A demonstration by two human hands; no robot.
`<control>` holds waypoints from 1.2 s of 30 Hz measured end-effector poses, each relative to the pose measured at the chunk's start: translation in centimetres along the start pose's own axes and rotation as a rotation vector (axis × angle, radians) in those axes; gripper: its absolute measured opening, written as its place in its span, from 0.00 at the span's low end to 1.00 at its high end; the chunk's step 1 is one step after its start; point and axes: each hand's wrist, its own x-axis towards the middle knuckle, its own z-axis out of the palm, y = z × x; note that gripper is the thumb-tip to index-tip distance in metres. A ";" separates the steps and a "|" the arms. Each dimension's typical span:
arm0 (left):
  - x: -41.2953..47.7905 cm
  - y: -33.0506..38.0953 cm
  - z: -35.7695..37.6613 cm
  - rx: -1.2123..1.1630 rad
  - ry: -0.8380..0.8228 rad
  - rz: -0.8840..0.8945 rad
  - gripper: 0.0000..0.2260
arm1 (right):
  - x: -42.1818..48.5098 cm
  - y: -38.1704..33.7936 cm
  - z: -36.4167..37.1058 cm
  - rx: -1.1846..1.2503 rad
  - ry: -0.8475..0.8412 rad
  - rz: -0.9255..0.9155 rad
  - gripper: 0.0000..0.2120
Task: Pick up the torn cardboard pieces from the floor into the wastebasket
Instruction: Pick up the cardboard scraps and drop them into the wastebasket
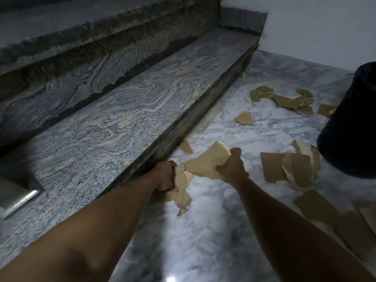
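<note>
My left hand [165,176] is shut on a bunch of torn tan cardboard pieces [182,190] right beside the bottom stair's edge. My right hand [232,165] is shut on a larger cardboard piece [207,161] just to the right of it, above the marble floor. More torn cardboard lies loose on the floor: a pile [293,169] at the foot of the dark wastebasket [350,127], a scattered cluster [284,99] farther back, one single piece [244,118] in the middle, and flat pieces [329,212] at the lower right.
Grey veined stone stairs [126,102] rise along the left. A white wall [317,31] closes the far right corner. The pale marble floor [203,241] reflects a light spot near the bottom edge. A small cardboard scrap [186,147] leans against the stair riser.
</note>
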 end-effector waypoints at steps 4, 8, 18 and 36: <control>0.0 1.6 -0.9 0.015 0.080 0.162 0.33 | -0.1 5.2 -4.4 -0.176 -0.088 0.000 0.35; 2.0 4.0 -2.9 0.116 0.126 0.173 0.25 | -0.6 9.8 -7.0 -0.201 -0.184 0.089 0.31; 6.1 6.6 -4.8 0.196 -0.026 0.059 0.29 | -0.6 10.5 -6.6 -0.147 -0.176 -0.021 0.35; 2.0 12.1 1.4 0.464 -0.160 0.116 0.19 | -6.3 13.3 -9.9 0.005 -0.182 -0.083 0.27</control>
